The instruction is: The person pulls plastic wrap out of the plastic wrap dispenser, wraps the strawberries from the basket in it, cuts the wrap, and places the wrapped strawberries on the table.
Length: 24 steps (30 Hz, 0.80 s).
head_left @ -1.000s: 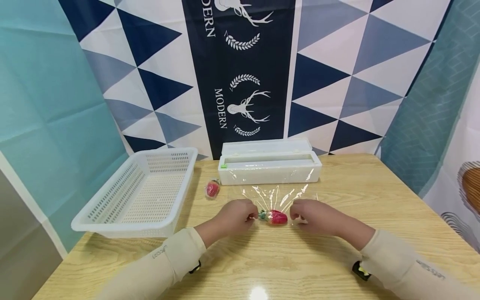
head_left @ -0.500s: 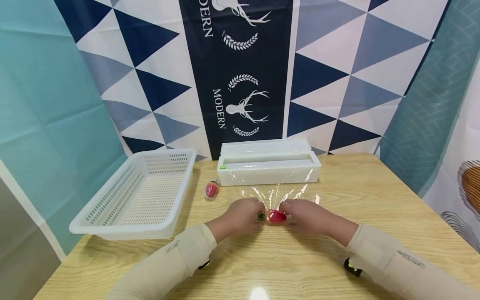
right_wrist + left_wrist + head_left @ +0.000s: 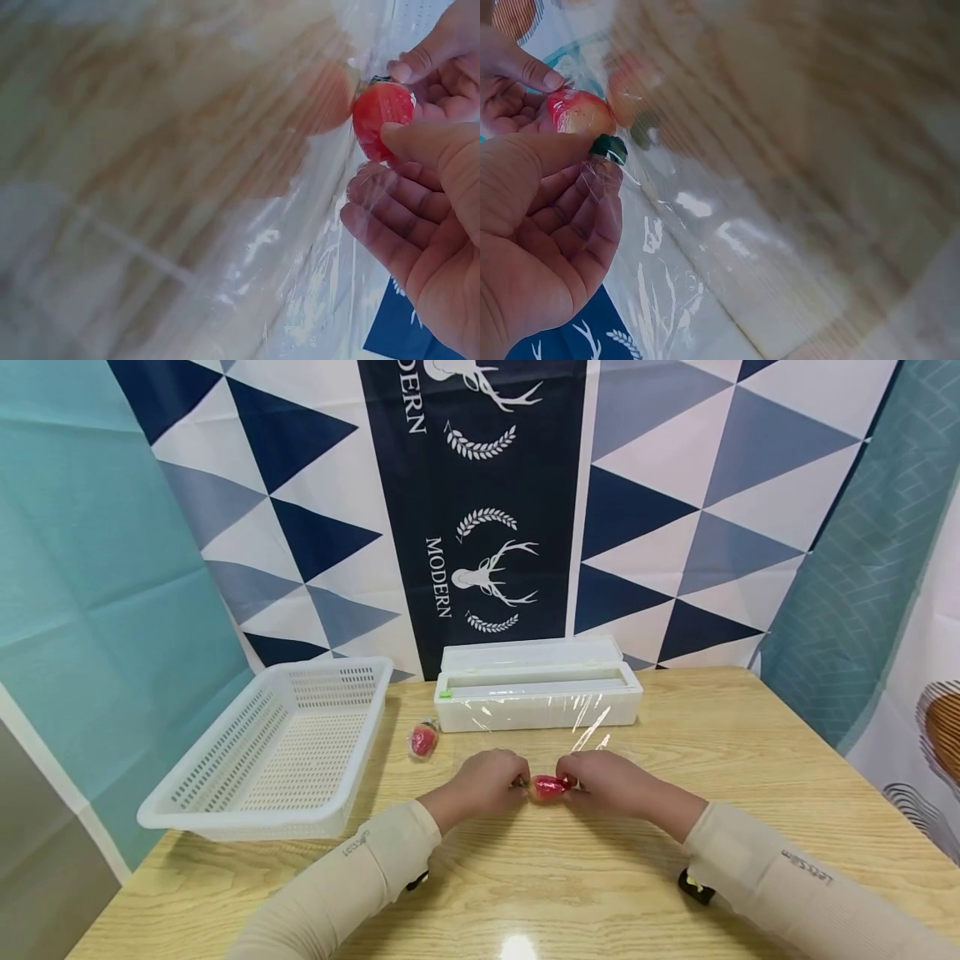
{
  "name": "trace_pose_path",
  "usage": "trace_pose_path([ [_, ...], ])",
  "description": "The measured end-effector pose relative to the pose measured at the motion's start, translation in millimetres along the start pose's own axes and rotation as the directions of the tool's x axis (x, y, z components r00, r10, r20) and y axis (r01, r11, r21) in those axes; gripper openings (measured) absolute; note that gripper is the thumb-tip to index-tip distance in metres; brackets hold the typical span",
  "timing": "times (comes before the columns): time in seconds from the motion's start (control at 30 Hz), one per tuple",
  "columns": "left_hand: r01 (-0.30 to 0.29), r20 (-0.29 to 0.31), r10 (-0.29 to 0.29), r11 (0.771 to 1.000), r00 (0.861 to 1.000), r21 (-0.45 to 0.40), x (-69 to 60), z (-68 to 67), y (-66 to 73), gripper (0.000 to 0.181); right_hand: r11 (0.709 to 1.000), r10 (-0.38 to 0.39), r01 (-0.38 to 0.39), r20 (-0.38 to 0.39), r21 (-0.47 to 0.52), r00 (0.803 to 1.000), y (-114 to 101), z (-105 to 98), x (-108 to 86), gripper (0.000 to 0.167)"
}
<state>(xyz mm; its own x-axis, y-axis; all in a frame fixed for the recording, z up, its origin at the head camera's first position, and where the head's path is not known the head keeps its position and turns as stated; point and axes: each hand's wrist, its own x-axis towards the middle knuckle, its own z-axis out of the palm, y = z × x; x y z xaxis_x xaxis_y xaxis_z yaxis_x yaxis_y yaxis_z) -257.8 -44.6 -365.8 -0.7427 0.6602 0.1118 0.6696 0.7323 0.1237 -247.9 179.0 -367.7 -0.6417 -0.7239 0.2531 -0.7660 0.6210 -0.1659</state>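
"Head view: what have we?"
"Basket (image 3: 255, 817) at nine o'clock of the fruit (image 3: 546, 788); our left hand (image 3: 487, 782), closed, pinches its leafy end."
"And the fruit?"
"Between our hands, in film (image 3: 694, 206); our right hand (image 3: 606, 782), at its three o'clock, pinches the tip."

In front of the white film box (image 3: 537, 713), coloured red with some yellow on the strawberry (image 3: 581, 114), dark green at its leaves (image 3: 609, 148). Left of the box, plain white on the basket (image 3: 247, 819). Behind the box, patterned with navy, grey-blue and white triangles on the wall cloth (image 3: 637, 503). Under the box, yellowish brown with wavy wood grain on the table (image 3: 600, 893).
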Motion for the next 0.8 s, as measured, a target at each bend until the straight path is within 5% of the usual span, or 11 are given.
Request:
trace_pose_path([
  [0.23, -0.021, 0.040, 0.024, 0.996, 0.999, -0.087, 8.2, -2.8, -10.7, 0.012, 0.996, 0.048, -0.051, 0.042, 0.073, 0.998, 13.1, -4.1, 7.7, 0.008],
  [0.47, 0.032, 0.109, -0.017, 0.990, 0.994, -0.140, 26.8, -5.8, -18.6, 0.019, 0.967, 0.134, -0.158, 0.129, 0.198, 0.983, 31.1, -2.8, 19.1, 0.009],
  [0.67, 0.089, 0.108, -0.081, 0.993, 0.991, -0.073, 39.9, -1.7, -23.7, 0.019, 0.978, 0.209, -0.210, 0.059, 0.012, 0.976, 31.1, 0.1, 29.2, 0.008],
  [0.8, 0.150, 0.040, -0.151, 0.989, 0.988, 0.015, 44.9, -1.8, -25.4, 0.014, 0.961, 0.240, -0.244, -0.047, -0.129, 0.970, 24.3, -1.2, 32.9, 0.011],
])
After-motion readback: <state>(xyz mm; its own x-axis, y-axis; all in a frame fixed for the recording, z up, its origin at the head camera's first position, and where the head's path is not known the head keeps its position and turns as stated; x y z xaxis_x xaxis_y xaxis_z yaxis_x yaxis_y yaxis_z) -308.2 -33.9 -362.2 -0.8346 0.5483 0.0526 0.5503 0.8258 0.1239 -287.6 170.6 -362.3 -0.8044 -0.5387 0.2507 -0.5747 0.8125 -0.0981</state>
